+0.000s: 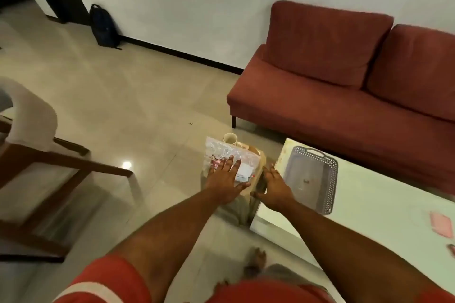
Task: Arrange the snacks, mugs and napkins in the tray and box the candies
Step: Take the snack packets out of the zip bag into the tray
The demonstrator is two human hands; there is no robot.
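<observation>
A brown cardboard box (258, 155) stands on the floor beside the white table (384, 194). A clear plastic bag of snacks (219, 150) lies across its top, and a cream mug (230, 138) shows at its far end. My left hand (225, 181) rests flat on the bag with fingers spread. My right hand (274, 188) reaches along the box's right side, fingers apart, holding nothing. An empty grey perforated tray (312, 177) sits on the table's near-left corner. The box's contents are mostly hidden by the bag.
A red sofa (344, 86) stands behind the table. A wooden chair with a pale cushion (32, 145) is at the left. A dark backpack (102, 26) leans on the far wall. Pink items (440, 224) lie at the table's right edge. My bare foot (256, 262) is below.
</observation>
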